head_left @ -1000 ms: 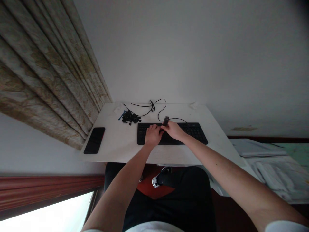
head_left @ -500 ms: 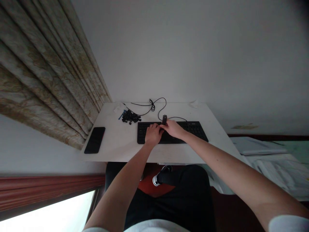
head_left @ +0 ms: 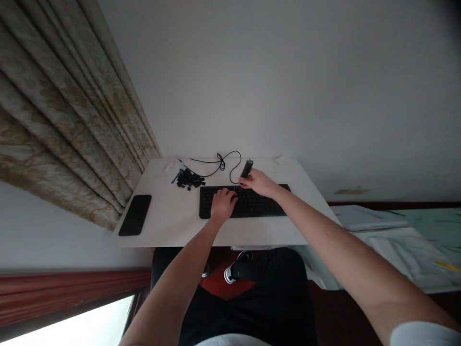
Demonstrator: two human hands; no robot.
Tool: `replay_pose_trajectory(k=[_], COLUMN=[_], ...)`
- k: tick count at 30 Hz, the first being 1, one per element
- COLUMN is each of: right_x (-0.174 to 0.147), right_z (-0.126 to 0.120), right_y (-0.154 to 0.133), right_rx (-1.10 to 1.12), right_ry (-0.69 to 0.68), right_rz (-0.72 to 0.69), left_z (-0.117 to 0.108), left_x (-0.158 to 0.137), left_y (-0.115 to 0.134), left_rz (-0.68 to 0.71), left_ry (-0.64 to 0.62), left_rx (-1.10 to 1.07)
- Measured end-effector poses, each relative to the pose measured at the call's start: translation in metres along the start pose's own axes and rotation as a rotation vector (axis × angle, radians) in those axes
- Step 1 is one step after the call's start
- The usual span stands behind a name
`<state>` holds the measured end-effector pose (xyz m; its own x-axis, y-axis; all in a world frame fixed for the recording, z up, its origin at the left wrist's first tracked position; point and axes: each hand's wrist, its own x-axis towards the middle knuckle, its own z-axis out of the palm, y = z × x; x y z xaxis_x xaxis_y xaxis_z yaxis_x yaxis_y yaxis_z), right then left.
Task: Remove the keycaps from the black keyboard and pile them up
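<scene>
A black keyboard lies on the white table, partly covered by my hands. My left hand rests on its left half, fingers laid over the keys and thumb out to the side. Over the keyboard's back edge, my right hand grips a keycap puller with a black handle. The handle leans up and to the right, and thin wire shows below the fingers. Left of the keyboard lies a heap of loose black keycaps, with a small blue tool at its left side.
A black phone lies at the left of the white table. The keyboard's black cable loops across the back. A patterned curtain hangs at the left, beside the wall. Papers are stacked low on the right.
My right hand has lifted the keycap puller up off the keys, away from my left hand. My left hand stays on the keyboard. The whole view has shifted slightly.
</scene>
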<state>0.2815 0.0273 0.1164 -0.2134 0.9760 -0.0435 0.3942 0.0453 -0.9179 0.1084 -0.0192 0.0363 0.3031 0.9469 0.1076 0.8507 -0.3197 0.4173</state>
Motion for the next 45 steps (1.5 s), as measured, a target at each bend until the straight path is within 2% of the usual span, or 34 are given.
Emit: replay_pose_trajectory(k=[5, 12, 14, 16, 21, 28, 32, 36, 38, 41, 45], right_x=[-0.019, -0.051, -0.058, -0.061, -0.05, -0.046, -0.041, -0.033, -0.03, -0.025, -0.02], right_z=[0.013, 0.019, 0.024, 0.03, 0.037, 0.031, 0.034, 0.037, 0.036, 0.034, 0.033], right_y=[0.039, 0.076, 0.084, 0.086, 0.071, 0.066, 0.062, 0.055, 0.054, 0.054, 0.056], right_rx=[0.119, 0.13, 0.141, 0.162, 0.141, 0.19, 0.21, 0.065, -0.048, -0.153, -0.139], right_ry=[0.151, 0.548, 0.61, 0.591, 0.43, 0.417, 0.341, 0.234, 0.198, 0.153, 0.101], right_rz=[0.04, -0.047, -0.057, -0.071, -0.06, -0.029, -0.01, -0.041, -0.068, -0.084, -0.084], left_z=[0.001, 0.001, 0.002, 0.003, 0.005, 0.004, -0.004, -0.002, 0.003, 0.008, 0.01], left_x=[0.001, 0.001, 0.001, 0.001, 0.0, 0.011, 0.018, 0.016, 0.015, 0.017, 0.019], left_y=[0.0, 0.001, 0.0, 0.0, 0.002, 0.007, -0.006, -0.02, -0.022, -0.023, -0.023], left_rz=[0.012, 0.009, 0.017, 0.023, 0.058, 0.168, 0.236, 0.17, 0.164, 0.207, 0.188], left_ry=[-0.011, -0.007, 0.001, 0.01, 0.027, -0.023, -0.052, 0.052, 0.078, 0.049, 0.047], left_rx=[0.021, 0.016, 0.02, 0.033, 0.094, 0.174, -0.012, -0.269, -0.291, -0.239, -0.251])
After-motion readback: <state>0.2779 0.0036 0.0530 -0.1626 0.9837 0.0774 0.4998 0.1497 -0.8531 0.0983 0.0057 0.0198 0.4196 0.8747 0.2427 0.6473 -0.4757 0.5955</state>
